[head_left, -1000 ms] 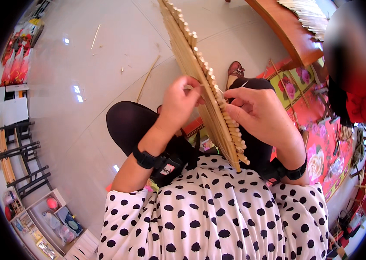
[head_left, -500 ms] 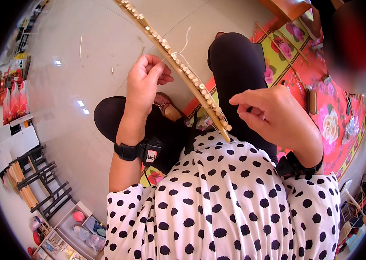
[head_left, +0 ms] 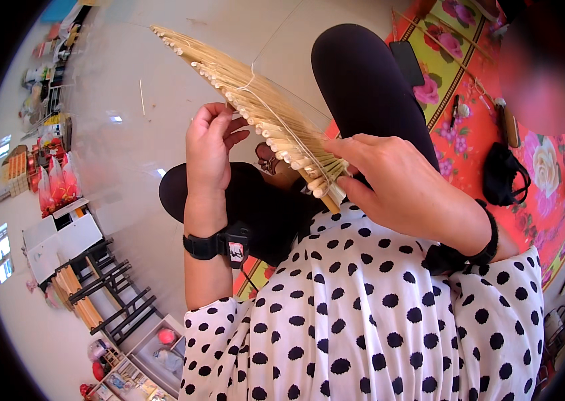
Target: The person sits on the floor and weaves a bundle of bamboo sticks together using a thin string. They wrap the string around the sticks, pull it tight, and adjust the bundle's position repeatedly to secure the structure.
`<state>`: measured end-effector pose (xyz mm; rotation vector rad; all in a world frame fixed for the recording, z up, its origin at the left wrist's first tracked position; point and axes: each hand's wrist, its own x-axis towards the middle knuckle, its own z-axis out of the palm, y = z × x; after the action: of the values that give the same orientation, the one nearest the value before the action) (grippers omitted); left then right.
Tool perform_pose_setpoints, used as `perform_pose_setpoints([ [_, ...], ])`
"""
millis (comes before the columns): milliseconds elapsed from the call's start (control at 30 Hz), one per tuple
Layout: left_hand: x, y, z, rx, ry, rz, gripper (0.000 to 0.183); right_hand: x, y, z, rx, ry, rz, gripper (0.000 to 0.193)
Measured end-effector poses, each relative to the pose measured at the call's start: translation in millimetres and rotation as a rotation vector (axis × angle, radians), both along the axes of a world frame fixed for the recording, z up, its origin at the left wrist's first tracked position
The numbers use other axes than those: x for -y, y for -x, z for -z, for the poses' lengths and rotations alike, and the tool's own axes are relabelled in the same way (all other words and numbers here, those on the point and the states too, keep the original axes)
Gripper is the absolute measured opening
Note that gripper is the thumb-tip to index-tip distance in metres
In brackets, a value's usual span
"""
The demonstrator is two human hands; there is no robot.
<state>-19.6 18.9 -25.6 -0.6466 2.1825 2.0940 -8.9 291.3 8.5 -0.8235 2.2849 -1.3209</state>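
A mat of straw-coloured stalks [head_left: 272, 113], bound side by side with white string [head_left: 282, 122], slants across in front of me above my lap. Its cut round ends face me along one edge, and a thicker stick shows beneath that edge at the near end. My right hand [head_left: 396, 180] grips this near end, fingers on top and thumb at the side. At the left edge of the mat, my left hand [head_left: 212, 144] is closed, thumb and forefinger pinched against the stalks. What lies between those fingertips is too small to make out.
My bent knees [head_left: 369, 87] are on either side of the mat. To the right, a red floral cloth [head_left: 520, 234] carries a phone [head_left: 406, 63], a black pouch [head_left: 502, 175] and thin sticks. Black-framed stools [head_left: 112, 294] and storage boxes stand at left.
The mat has tilted, so its upper face of long stalks shows now. My right hand has moved left and down onto its near end. My left hand has come against its edge.
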Motion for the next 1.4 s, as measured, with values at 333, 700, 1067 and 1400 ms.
perform_pose_setpoints([
  [333,-3.2,6.2,-4.1,0.001,0.026,0.004,0.009,0.9,-6.4,18.6,0.527,0.245,0.066,0.043],
  [700,-5.0,14.8,4.7,0.011,-0.071,0.015,0.009,-16.3,-22.6,36.5,0.862,0.278,0.255,0.039],
  [1067,-9.0,16.6,9.3,-0.014,-0.044,0.011,0.013,0.1,-23.4,47.0,0.790,0.195,0.287,0.015],
  [1400,-4.1,16.2,11.8,-0.023,-0.066,0.048,0.016,-22.1,-21.5,16.8,0.917,0.357,0.164,0.011],
])
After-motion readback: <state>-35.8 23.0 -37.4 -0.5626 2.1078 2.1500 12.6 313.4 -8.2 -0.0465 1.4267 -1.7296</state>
